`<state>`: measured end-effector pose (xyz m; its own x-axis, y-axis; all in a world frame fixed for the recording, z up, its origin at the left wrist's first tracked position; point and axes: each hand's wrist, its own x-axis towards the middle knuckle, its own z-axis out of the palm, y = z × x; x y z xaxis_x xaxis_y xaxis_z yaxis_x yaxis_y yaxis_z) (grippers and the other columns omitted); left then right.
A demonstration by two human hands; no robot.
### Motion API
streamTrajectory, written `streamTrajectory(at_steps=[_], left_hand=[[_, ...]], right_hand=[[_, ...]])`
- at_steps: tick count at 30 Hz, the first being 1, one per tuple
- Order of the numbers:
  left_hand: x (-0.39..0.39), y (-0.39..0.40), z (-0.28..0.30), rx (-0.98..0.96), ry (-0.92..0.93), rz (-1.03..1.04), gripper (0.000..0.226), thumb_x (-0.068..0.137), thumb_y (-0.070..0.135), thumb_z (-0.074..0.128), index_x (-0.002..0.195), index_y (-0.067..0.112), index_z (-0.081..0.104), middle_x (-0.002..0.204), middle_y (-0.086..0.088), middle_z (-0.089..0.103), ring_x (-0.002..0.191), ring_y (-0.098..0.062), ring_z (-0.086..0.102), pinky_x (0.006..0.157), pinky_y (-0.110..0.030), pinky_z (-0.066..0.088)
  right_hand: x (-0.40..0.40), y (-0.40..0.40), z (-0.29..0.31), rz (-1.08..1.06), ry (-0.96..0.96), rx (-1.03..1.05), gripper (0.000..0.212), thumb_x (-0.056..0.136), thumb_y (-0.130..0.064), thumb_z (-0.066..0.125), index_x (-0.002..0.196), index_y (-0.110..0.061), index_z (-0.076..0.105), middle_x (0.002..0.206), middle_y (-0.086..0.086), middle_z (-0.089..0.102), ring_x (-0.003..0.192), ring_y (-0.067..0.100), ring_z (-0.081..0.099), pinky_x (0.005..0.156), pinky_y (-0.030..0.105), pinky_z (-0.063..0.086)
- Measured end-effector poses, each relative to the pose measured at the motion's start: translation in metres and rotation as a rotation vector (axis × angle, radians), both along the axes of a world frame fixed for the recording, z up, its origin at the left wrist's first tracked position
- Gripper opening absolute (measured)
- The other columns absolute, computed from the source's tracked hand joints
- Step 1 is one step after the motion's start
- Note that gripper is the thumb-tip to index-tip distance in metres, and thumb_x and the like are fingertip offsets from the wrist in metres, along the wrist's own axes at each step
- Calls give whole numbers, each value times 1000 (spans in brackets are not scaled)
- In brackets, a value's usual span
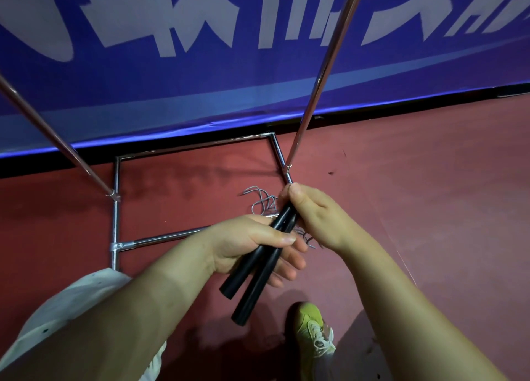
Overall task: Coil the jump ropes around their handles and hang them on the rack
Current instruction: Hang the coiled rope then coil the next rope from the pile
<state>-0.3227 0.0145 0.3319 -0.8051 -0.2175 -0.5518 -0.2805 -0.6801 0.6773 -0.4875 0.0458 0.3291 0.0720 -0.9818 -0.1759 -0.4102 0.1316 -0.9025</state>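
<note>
— Black plastic, both of them: the two jump-rope handles [259,261] lie side by side in our left hand [252,248], slanting from low near our body up toward the rack.

— And the rope itself?

— Thin grey cord [262,201], loose in a tangle on the red floor [401,194] just beyond our knuckles. We see no turns around the handles, so we judge the coiling has barely begun, and hanging is still ahead of us.

— How are we holding on?

— Left fingers [288,261] curl under the handles with the thumb laid across the top. Our right hand [318,217] closes around their upper ends, thumb up, where the cord comes out; whether it also pinches cord we cannot tell.

— The rack?

— Chrome rack [116,222], its base on the floor in front of us, poles rising past us on both sides. Nothing hangs on the parts we can see. A blue banner [200,79] stands behind it.
</note>
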Motion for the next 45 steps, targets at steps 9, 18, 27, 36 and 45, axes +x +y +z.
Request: streamTrajectory(at_steps=[9, 18, 27, 36, 45], left_hand=[[-3, -3, 5, 3, -36, 38, 7, 85, 14, 54, 83, 8, 56, 60, -2, 62, 49, -12, 59, 48, -23, 51], [6, -18, 14, 44, 119, 361, 17, 76, 23, 54, 79, 8, 62, 60, -3, 55, 45, -13, 50, 43, -24, 48], [11, -33, 10, 29, 238, 575, 39, 78, 24, 50, 113, 8, 59, 62, 4, 54, 45, -5, 45, 40, -21, 42], [9, -23, -1, -347, -66, 74, 9, 95, 2, 47, 91, 6, 54, 57, 2, 61, 44, -8, 50, 44, -22, 41], [-2, -4, 10, -281, 245, -194, 29, 73, 22, 62, 102, 18, 67, 63, 5, 61, 48, -7, 51, 51, -21, 46]], right_hand=[[-12, 8, 8, 146, 66, 51, 35, 93, -49, 36, 110, -34, 63, 103, -9, 66, 92, -2, 60, 84, 15, 45], [-12, 9, 8, 66, 21, 91, 80, 80, -79, 23, 75, -8, 60, 65, 3, 54, 64, 25, 48, 71, 51, 42], [9, 13, 21, 112, 23, 129, 30, 93, -52, 33, 82, -32, 53, 62, -24, 52, 55, -4, 46, 59, 13, 33], [-2, 13, 56, 59, 218, -156, 9, 82, -18, 72, 78, -25, 69, 68, -5, 68, 65, 12, 63, 65, 36, 51], [1, -6, 31, 10, -542, 239, 24, 72, -11, 67, 66, -7, 44, 42, -6, 50, 34, 3, 42, 37, 14, 32]])
